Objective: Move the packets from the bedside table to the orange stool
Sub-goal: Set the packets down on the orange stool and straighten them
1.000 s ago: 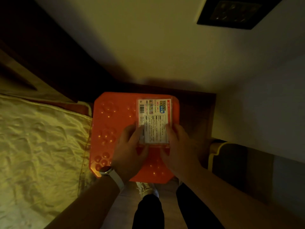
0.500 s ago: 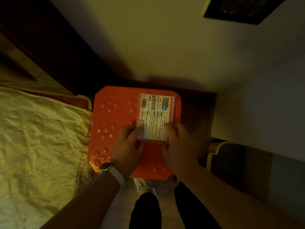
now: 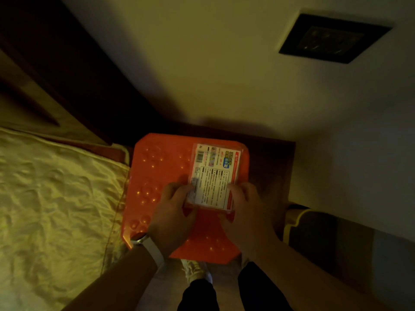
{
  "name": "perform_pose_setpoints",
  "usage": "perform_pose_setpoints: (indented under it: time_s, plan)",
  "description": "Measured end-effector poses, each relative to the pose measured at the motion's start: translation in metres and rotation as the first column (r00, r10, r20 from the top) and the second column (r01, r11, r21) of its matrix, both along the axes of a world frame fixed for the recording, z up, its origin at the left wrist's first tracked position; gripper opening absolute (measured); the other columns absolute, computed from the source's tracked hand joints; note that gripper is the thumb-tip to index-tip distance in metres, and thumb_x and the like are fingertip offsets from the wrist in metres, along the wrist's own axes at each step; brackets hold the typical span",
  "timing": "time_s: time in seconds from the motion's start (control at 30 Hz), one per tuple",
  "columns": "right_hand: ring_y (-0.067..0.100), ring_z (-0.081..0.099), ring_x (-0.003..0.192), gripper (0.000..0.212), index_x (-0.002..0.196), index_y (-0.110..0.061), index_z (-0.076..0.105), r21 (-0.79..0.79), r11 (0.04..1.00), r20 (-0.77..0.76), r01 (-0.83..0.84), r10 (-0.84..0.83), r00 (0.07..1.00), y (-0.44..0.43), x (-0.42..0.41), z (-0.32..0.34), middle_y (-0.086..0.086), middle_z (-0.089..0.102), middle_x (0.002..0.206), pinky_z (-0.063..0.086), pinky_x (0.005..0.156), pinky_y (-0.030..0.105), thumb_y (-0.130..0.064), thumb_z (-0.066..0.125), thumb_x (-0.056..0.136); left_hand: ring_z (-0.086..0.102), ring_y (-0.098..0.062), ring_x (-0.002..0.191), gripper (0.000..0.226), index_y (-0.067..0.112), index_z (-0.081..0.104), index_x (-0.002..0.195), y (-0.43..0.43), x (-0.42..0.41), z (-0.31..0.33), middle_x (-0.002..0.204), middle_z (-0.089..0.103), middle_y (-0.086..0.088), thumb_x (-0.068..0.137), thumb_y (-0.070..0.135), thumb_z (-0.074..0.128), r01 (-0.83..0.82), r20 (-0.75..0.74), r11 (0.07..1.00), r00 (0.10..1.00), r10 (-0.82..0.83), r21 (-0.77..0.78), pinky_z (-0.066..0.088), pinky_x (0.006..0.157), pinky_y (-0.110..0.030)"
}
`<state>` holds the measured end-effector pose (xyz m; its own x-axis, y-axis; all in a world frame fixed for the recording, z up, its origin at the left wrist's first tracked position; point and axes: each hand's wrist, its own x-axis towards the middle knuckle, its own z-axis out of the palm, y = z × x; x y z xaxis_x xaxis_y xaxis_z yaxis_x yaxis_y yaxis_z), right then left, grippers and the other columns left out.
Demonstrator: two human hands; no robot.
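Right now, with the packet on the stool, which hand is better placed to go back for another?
Probably the right hand. Both hands hold the near end of the packet on the orange stool; the dark wooden surface showing behind the stool lies on the right, while the left hand is beside the bed.

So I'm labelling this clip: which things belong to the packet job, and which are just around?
Part of the job:
packet
orange stool
left hand
right hand

Just around:
bed
wall socket
watch
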<state>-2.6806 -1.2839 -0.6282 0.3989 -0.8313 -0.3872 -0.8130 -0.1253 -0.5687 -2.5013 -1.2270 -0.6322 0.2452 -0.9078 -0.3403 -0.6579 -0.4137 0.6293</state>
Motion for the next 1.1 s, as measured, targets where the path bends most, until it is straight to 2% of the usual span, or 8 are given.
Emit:
perform_pose_setpoints:
  time_s: [0.1, 0.2, 0.27, 0.37, 0.57, 0.9, 1.0, 1.1]
  plan:
    - [0.012, 0.042, 0.121, 0.067, 0.137, -0.024, 0.036, 0.005, 1.0, 0.033, 0.002, -0.002, 0.999, -0.015, -0.003, 0.005, -0.002, 0.036, 0.135, 0.045, 0.093, 0.024, -0.038, 0.07, 0.081, 0.06, -0.026, 0.101, 0.057, 0.016, 0.055, 0.127, -0.004, 0.009, 0.006, 0.129, 0.051, -0.007, 0.072, 0.014, 0.07, 0.065, 0.047, 0.998, 0.997, -0.066, 0.011, 0.056, 0.074, -0.031]
    - [0.01, 0.045, 0.113, 0.059, 0.133, -0.028, 0.037, 0.011, 0.998, 0.047, 0.056, -0.056, 0.997, -0.038, 0.001, 0.012, -0.003, 0.039, 0.131, 0.045, 0.086, 0.023, -0.034, 0.068, 0.083, 0.053, -0.015, 0.1, 0.06, 0.015, 0.049, 0.135, -0.022, 0.015, 0.013, 0.13, 0.048, -0.006, 0.08, 0.019, 0.07, 0.008, 0.059, 1.0, 0.998, -0.007, -0.003, 0.038, 0.069, -0.01]
    - [0.009, 0.047, 0.107, 0.059, 0.133, -0.03, 0.036, 0.035, 0.996, 0.048, 0.087, -0.089, 0.995, -0.055, 0.008, 0.014, -0.002, 0.041, 0.124, 0.048, 0.08, 0.023, -0.032, 0.068, 0.084, 0.05, -0.012, 0.102, 0.066, 0.019, 0.039, 0.143, -0.041, 0.014, 0.015, 0.13, 0.044, -0.003, 0.083, 0.023, 0.068, -0.061, 0.042, 0.998, 0.997, 0.06, 0.019, 0.036, 0.067, -0.007]
    - [0.013, 0.055, 0.1, 0.06, 0.134, -0.031, 0.033, 0.06, 0.992, 0.074, 0.107, -0.111, 0.991, -0.077, 0.019, 0.012, -0.002, 0.04, 0.118, 0.052, 0.071, 0.024, -0.029, 0.067, 0.085, 0.053, -0.014, 0.097, 0.066, 0.024, 0.034, 0.143, -0.072, 0.008, 0.014, 0.127, 0.044, -0.004, 0.087, 0.03, 0.067, -0.105, -0.008, 0.994, 0.994, 0.106, 0.037, 0.051, 0.07, -0.019]
    - [0.016, 0.054, 0.099, 0.054, 0.133, -0.021, 0.038, 0.096, 0.993, 0.005, 0.074, -0.075, 0.997, -0.101, 0.03, 0.005, 0.002, 0.036, 0.123, 0.046, 0.067, 0.021, -0.026, 0.066, 0.087, 0.062, -0.025, 0.102, 0.075, 0.024, 0.027, 0.149, -0.103, 0.0, 0.008, 0.13, 0.043, -0.01, 0.087, 0.035, 0.068, -0.101, 0.057, 0.989, 0.994, 0.096, 0.105, 0.057, 0.078, -0.033]
    - [0.013, 0.05, 0.097, 0.049, 0.13, -0.018, 0.042, 0.068, 0.998, -0.003, 0.016, -0.015, 1.0, -0.102, 0.032, 0.003, 0.003, 0.035, 0.123, 0.05, 0.072, 0.022, -0.026, 0.065, 0.088, 0.062, -0.022, 0.105, 0.073, 0.023, 0.022, 0.151, -0.098, 0.0, 0.004, 0.137, 0.043, -0.01, 0.091, 0.036, 0.061, -0.052, 0.112, 0.997, 0.993, 0.045, 0.065, 0.055, 0.074, -0.026]
    - [0.01, 0.048, 0.095, 0.046, 0.13, -0.021, 0.042, 0.088, 0.996, 0.024, 0.027, -0.029, 0.999, -0.101, 0.026, 0.009, 0.0, 0.036, 0.12, 0.043, 0.067, 0.017, -0.028, 0.063, 0.09, 0.061, -0.024, 0.105, 0.076, 0.025, 0.016, 0.153, -0.097, 0.001, 0.008, 0.138, 0.042, -0.01, 0.092, 0.037, 0.06, -0.073, 0.089, 0.993, 0.994, 0.065, 0.091, 0.056, 0.075, -0.029]
    - [0.011, 0.054, 0.095, 0.04, 0.126, -0.023, 0.043, 0.071, 0.997, 0.041, 0.03, -0.033, 0.999, -0.098, 0.018, 0.021, -0.003, 0.038, 0.116, 0.053, 0.069, 0.023, -0.031, 0.06, 0.091, 0.063, -0.026, 0.098, 0.066, 0.027, 0.025, 0.147, -0.094, 0.008, 0.02, 0.131, 0.046, -0.01, 0.091, 0.034, 0.059, -0.045, 0.083, 0.996, 0.996, 0.039, 0.071, 0.061, 0.072, -0.038]
